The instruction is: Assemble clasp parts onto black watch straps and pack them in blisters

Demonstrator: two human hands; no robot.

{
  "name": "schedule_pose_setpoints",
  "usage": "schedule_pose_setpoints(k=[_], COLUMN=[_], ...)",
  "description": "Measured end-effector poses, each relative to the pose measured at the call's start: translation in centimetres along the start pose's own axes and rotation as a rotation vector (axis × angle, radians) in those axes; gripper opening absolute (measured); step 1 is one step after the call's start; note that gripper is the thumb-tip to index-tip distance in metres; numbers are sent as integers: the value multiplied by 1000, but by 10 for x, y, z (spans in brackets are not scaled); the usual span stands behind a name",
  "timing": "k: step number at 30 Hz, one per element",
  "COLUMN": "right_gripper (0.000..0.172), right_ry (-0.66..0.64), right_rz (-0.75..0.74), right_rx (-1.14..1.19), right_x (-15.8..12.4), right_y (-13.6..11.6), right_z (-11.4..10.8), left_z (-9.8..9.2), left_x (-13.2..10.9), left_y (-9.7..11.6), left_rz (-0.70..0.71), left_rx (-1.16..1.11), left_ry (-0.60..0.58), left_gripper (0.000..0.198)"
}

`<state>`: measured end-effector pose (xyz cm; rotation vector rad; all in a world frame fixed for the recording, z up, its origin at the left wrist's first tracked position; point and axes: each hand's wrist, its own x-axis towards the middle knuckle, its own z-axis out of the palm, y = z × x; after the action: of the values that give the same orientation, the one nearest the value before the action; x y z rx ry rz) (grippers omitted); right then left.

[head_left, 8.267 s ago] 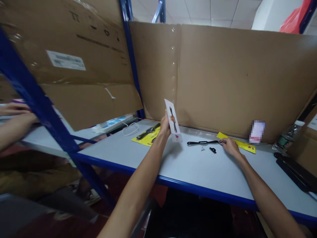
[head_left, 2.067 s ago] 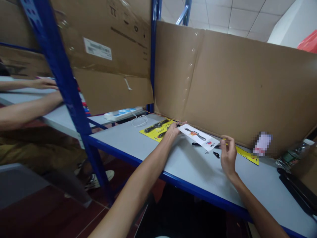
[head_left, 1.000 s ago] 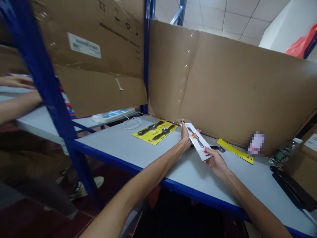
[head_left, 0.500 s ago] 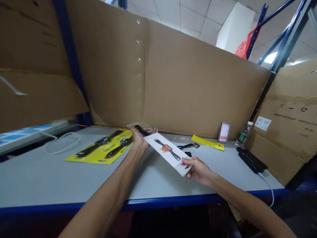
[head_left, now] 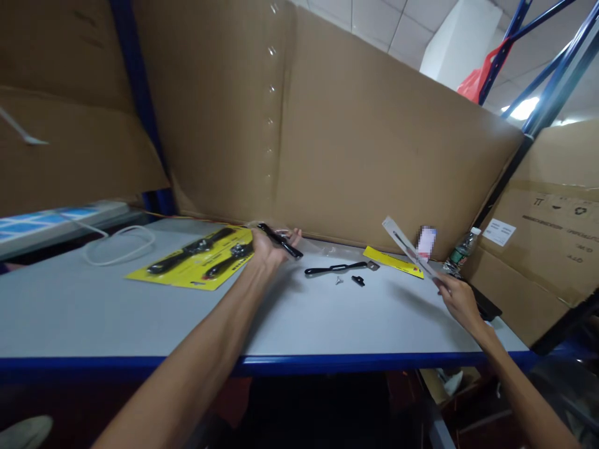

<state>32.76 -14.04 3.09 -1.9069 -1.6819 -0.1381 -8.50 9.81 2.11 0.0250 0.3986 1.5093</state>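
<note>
My left hand (head_left: pixel 269 251) is around a black-handled tool (head_left: pixel 281 240) in clear plastic, which looks like a spokeshave. In my right hand (head_left: pixel 461 302) is a white printed card (head_left: pixel 409 249), held up at the right and seen nearly edge-on. Between the hands, a black spokeshave body (head_left: pixel 337 268) lies on the table. A small metal blade (head_left: pixel 373 265) touches its right end. Small silver screws (head_left: pixel 339 280) and a black clamp piece (head_left: pixel 358 281) lie just in front of it.
Two packaged spokeshaves on yellow cards (head_left: pixel 187 274) lie at left, near a white cable (head_left: pixel 119 262). A yellow strip (head_left: pixel 393 262), a water bottle (head_left: pixel 463 249) and a black device (head_left: pixel 486 305) are at right. Cardboard walls (head_left: pixel 365 137) enclose the back and sides.
My right hand has carried the card away to the right and turned it edge-on, uncovering the tool parts on the table. The left hand keeps hold of the black tool.
</note>
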Motion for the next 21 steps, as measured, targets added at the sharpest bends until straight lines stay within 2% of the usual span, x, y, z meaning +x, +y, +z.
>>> schedule_pose_setpoints(k=[1, 4, 7, 9, 12, 15, 18, 19, 21], right_gripper=[35, 45, 56, 57, 40, 28, 24, 24, 22], right_ry=[18, -105, -269, -299, -151, -64, -116, -141, -224], right_rz=[-41, -85, -75, -111, -279, -367, -386, -370, -241], right_rx=[-172, -485, -601, -569, -305, 47, 424, 529, 733], right_x=[10, 32, 45, 50, 55, 60, 66, 69, 75], right_y=[6, 17, 17, 4, -43, -112, -172, -186, -201], right_z=[6, 29, 50, 58, 64, 72, 91, 101, 119], left_z=[2, 6, 8, 9, 11, 14, 15, 14, 12], left_x=[-3, -11, -18, -21, -27, -34, -40, -41, -42], left_y=[-2, -9, -16, -20, -28, -39, -54, -58, -67], left_rz=[-20, -76, -119, -173, -251, -311, -362, -375, -388], left_rx=[32, 80, 58, 36, 106, 208, 327, 368, 436], left_ry=[30, 79, 78, 50, 2, -18, -73, -112, -207], left_gripper=[61, 65, 62, 59, 56, 52, 41, 35, 26])
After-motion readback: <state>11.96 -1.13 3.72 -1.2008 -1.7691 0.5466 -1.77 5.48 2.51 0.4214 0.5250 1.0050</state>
